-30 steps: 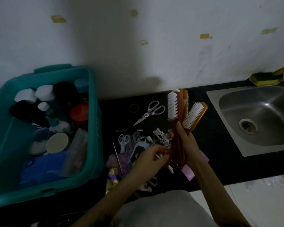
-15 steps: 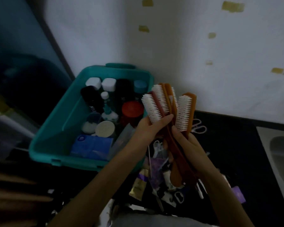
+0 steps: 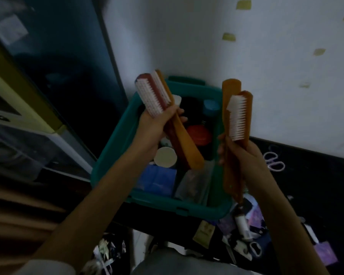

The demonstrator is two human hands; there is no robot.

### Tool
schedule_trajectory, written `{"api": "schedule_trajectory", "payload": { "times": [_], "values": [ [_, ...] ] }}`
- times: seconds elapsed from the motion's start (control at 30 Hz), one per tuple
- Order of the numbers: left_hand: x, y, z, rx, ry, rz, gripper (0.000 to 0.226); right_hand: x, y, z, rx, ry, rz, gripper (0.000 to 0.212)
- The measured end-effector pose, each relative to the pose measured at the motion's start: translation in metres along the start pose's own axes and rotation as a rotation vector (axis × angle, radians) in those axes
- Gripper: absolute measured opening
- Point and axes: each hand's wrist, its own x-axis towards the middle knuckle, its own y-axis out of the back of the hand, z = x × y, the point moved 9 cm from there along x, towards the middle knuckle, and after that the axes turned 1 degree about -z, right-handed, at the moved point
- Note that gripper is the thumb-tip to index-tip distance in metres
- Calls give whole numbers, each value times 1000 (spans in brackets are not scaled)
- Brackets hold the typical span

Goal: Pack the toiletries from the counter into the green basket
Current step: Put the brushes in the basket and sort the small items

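The green basket [image 3: 115, 153] stands on the dark counter, holding bottles, a red-lidded jar [image 3: 199, 135], a white lid [image 3: 165, 156] and a blue pack [image 3: 157, 180]. My left hand [image 3: 157, 124] grips two long-handled brushes [image 3: 157, 96], one dark red and one orange, above the basket's far left. My right hand [image 3: 240, 155] grips two orange brushes [image 3: 237, 116] upright over the basket's right rim. White bristles show on one brush in each hand.
Small toiletries, sachets and packets [image 3: 244, 225] lie heaped on the black counter [image 3: 316, 185] right of the basket. Purple-handled scissors [image 3: 274, 161] lie near the white wall. A dark cabinet [image 3: 58, 76] stands to the left.
The bundle of brushes held together in both hands has split: my left hand carried two over the basket, my right kept two. The camera swung left and closer to the basket.
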Motion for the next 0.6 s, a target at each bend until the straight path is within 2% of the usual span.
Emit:
{"api": "schedule_trajectory", "payload": {
  "times": [0.13,0.23,0.47,0.6],
  "values": [
    [29,39,13,55,-32,76,43,11,-3,-12,44,98,132,14],
    [48,53,0,21,-1,94,52,16,-6,-22,37,156,160,10],
    [88,40,-48,2,98,23,54,46,-23,-24,275,225,280,23],
    [118,37,-50,91,30,48,57,82,-34,-15,220,217,342,23]
  ]
}}
